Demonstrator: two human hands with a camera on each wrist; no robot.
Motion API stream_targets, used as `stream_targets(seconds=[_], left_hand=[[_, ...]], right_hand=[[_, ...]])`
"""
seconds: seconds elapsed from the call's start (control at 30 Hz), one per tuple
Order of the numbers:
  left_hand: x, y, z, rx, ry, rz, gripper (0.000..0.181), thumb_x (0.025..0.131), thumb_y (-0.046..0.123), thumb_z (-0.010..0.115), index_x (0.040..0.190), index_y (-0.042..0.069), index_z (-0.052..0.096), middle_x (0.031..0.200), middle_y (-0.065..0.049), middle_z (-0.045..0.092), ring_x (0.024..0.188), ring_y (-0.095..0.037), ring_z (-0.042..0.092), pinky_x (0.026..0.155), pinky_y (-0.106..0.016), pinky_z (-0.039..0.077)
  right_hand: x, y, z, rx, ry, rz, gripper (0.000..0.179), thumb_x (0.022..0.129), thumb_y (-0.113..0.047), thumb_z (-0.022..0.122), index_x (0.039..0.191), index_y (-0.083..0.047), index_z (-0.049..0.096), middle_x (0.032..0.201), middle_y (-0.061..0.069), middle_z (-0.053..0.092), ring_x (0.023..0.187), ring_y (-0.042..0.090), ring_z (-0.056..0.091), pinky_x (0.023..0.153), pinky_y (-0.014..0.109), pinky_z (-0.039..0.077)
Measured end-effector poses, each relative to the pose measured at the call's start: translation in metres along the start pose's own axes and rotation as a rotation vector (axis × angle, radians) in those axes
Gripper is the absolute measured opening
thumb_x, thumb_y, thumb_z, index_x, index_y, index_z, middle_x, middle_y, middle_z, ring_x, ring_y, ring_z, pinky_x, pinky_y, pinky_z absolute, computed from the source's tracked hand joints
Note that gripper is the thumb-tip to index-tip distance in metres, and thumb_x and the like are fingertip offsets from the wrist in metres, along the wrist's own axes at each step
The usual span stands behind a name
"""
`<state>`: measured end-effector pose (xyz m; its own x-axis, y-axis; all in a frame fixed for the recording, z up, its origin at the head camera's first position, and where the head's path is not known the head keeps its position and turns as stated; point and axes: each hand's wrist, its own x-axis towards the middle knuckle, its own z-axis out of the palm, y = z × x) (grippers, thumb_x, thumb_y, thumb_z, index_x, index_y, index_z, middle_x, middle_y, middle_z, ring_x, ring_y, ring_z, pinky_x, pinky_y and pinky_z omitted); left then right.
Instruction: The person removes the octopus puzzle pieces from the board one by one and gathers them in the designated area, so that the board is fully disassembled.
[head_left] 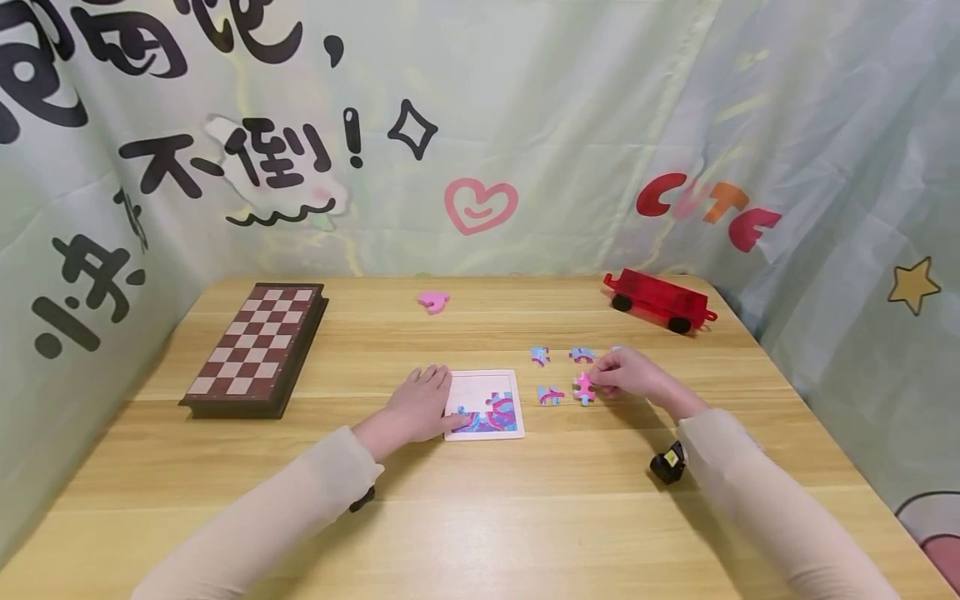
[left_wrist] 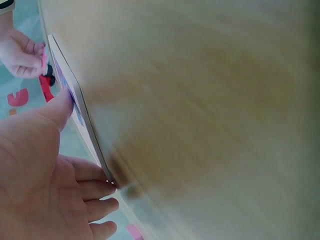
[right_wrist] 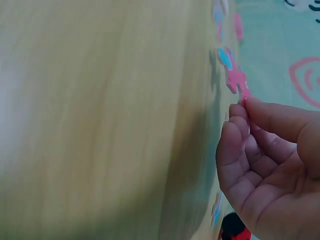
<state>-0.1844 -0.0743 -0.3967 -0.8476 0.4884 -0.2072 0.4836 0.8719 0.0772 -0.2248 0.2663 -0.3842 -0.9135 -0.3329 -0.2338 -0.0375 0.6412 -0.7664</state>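
Observation:
A square puzzle tray (head_left: 486,376) lies on the table, its lower part covered by joined blue, purple and pink pieces. Along its left side rests my left hand (head_left: 416,405), fingers fairly straight. In the left wrist view the thumb (left_wrist: 63,106) touches the tray's near edge, and fingertips reach its corner. My right hand (head_left: 628,372) pinches a pink puzzle piece (head_left: 584,388) by one end, between thumb and fingertips. In the right wrist view this pink piece has a light-blue end and is raised off the table. Loose pieces (head_left: 551,395) lie between tray and right hand.
More loose pieces (head_left: 581,355) lie behind, one partly hidden by the right hand. A pink piece (head_left: 432,301) sits at the back. A folded chessboard (head_left: 255,342) is on the left; a red wheeled toy wagon (head_left: 660,298) stands back right. Printed curtains (head_left: 525,125) enclose the table.

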Motion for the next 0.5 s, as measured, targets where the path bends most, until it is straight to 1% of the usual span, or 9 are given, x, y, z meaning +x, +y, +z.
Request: stream_targets(seconds=[0.13,0.17,0.2,0.37,0.4,0.5], left_hand=[[-0.0030,-0.0020,-0.0017,-0.024,0.016,0.029,0.078,0.091,0.050,0.048,0.139,-0.009,0.029,0.145,-0.022,0.027,0.134,-0.033,0.021,0.109,-0.044,0.013],[-0.0009,-0.0052,0.0037,-0.029,0.037,0.046,0.081,0.091,0.052,0.046,0.139,-0.010,0.028,0.145,-0.023,0.026,0.134,-0.033,0.020,0.109,-0.045,0.012],[-0.0013,-0.0055,0.0036,-0.036,0.038,0.049,0.081,0.091,0.052,0.046,0.139,-0.010,0.028,0.145,-0.023,0.026,0.134,-0.033,0.020,0.109,-0.045,0.012],[-0.0028,-0.0043,0.0021,-0.025,0.036,0.045,0.079,0.092,0.051,0.045,0.139,-0.010,0.028,0.145,-0.022,0.026,0.135,-0.033,0.020,0.109,-0.044,0.012],[-0.0053,-0.0011,-0.0035,-0.022,0.015,0.029,0.077,0.092,0.048,0.048,0.139,-0.009,0.029,0.145,-0.022,0.026,0.135,-0.032,0.020,0.109,-0.043,0.013],[-0.0034,-0.0008,-0.0021,-0.011,0.008,0.020,0.077,0.092,0.048,0.048,0.140,-0.008,0.028,0.146,-0.021,0.025,0.135,-0.032,0.020,0.109,-0.044,0.014]], right_hand=[[0.0000,0.0081,-0.0048,-0.027,-0.001,0.026,0.014,0.089,-0.004,0.058,0.088,0.009,0.064,0.070,0.002,0.057,0.065,0.013,0.051,0.058,0.026,0.049],[0.0001,0.0091,-0.0053,-0.037,0.000,0.030,0.014,0.089,-0.004,0.058,0.087,0.008,0.065,0.069,0.002,0.057,0.065,0.013,0.051,0.058,0.026,0.049],[0.0002,0.0097,-0.0057,-0.045,-0.001,0.032,0.014,0.089,-0.004,0.058,0.086,0.008,0.064,0.068,0.002,0.056,0.064,0.013,0.051,0.058,0.026,0.049],[0.0007,0.0093,-0.0055,-0.081,-0.001,0.042,0.013,0.089,-0.004,0.058,0.083,0.006,0.064,0.065,0.002,0.053,0.062,0.013,0.049,0.056,0.025,0.048],[0.0008,0.0089,-0.0054,-0.087,-0.001,0.043,0.013,0.089,-0.004,0.058,0.083,0.006,0.065,0.064,0.002,0.053,0.061,0.013,0.048,0.056,0.025,0.048],[0.0015,0.0083,-0.0050,-0.101,-0.001,0.045,0.013,0.089,-0.004,0.058,0.083,0.006,0.065,0.064,0.001,0.052,0.061,0.013,0.048,0.055,0.025,0.048]])
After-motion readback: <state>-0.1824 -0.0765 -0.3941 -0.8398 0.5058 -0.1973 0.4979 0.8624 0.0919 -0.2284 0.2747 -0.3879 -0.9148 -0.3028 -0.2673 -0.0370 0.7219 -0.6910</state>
